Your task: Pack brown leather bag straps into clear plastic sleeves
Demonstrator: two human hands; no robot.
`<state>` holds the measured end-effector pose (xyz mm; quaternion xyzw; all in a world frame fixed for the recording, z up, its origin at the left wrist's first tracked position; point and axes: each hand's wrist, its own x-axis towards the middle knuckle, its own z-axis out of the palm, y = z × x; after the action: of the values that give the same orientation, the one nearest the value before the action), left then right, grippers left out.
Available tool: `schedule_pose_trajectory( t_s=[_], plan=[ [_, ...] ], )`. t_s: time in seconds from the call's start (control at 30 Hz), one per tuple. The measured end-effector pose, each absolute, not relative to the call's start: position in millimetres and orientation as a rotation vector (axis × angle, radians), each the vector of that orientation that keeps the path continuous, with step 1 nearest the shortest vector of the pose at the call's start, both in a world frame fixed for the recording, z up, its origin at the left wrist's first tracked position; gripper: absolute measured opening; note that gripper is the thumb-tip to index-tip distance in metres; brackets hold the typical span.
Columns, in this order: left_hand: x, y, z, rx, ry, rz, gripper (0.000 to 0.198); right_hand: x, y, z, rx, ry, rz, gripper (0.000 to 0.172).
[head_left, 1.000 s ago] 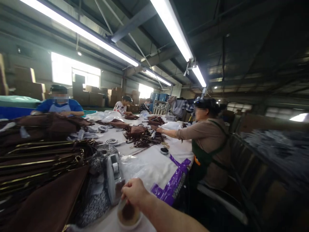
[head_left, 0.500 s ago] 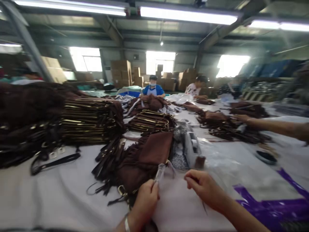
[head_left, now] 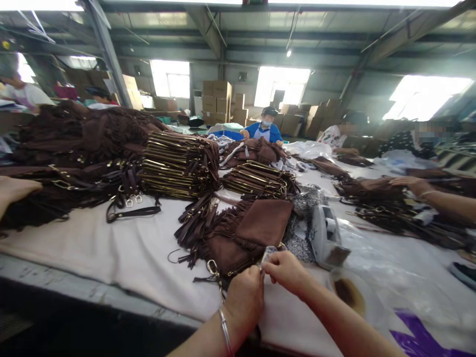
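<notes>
A brown fringed bag [head_left: 264, 223] lies in front of me on the white-covered table, a gold clasp [head_left: 212, 267] at its lower left. My left hand [head_left: 245, 292], a silver bangle on its wrist, is closed at the bag's near corner, around a piece of clear plastic wrapping [head_left: 268, 253]. Against its knuckles, my right hand [head_left: 284, 271] pinches at the same wrapping. What lies inside the plastic is hidden by my fingers. Just beyond my right hand stands a white tape dispenser [head_left: 327, 235], beside a heap of grey speckled material [head_left: 300, 240].
Stacks of brown bags with gold zips [head_left: 178, 166] stand behind, and a dark wrist strap [head_left: 136, 212] lies at left. Other people's hands reach in at the left edge [head_left: 17, 191] and right [head_left: 414, 186]. A purple plastic strip [head_left: 420, 329] and a plastic tub [head_left: 347, 292] lie at right.
My right hand has moved left from beside the dispenser to the plastic wrapping at my left hand. The view has turned left, bringing another person's hand into the left edge.
</notes>
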<state>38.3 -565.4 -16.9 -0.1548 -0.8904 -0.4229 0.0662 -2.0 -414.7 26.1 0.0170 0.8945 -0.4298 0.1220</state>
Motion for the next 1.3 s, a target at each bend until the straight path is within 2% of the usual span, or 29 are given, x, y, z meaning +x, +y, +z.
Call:
schedule_pose_trajectory(
  t_s=[0.1,0.2,0.47,0.77,0.9,1.13,1.23,1.3],
  plan=[
    [39.1,-563.3,-23.1,-0.523,-2.794,-0.918,0.027,-4.7,-414.4,25.6,0.110,2.547,-1.260,0.020],
    [40.9,-562.0,-26.9,-0.498,-2.757,-0.769,0.022,-4.6,-416.7,30.8,0.160,2.491,-1.295,0.019],
    [39.0,-566.0,-19.2,-0.583,-2.704,-0.885,0.023,-1.3,-412.9,22.3,0.179,2.553,-1.316,0.020],
    [34.1,-561.2,4.0,-0.332,-2.684,-1.579,0.024,33.5,-409.2,23.5,0.134,2.696,-1.467,0.016],
    [34.4,-553.6,0.8,-0.042,-2.568,-2.070,0.023,41.9,-412.2,7.7,0.271,2.759,-1.577,0.010],
    [43.8,-547.6,-0.1,0.498,-1.844,-3.093,0.014,45.2,-419.3,-3.3,0.313,2.621,-1.751,0.006],
    [45.0,-549.0,4.1,0.801,-1.511,-3.379,0.009,45.0,-421.1,-3.7,0.274,2.587,-1.811,0.008],
    [44.4,-550.1,7.4,0.977,-1.364,-3.500,0.012,43.3,-421.5,-5.7,0.231,2.570,-1.830,0.010]
  ],
)
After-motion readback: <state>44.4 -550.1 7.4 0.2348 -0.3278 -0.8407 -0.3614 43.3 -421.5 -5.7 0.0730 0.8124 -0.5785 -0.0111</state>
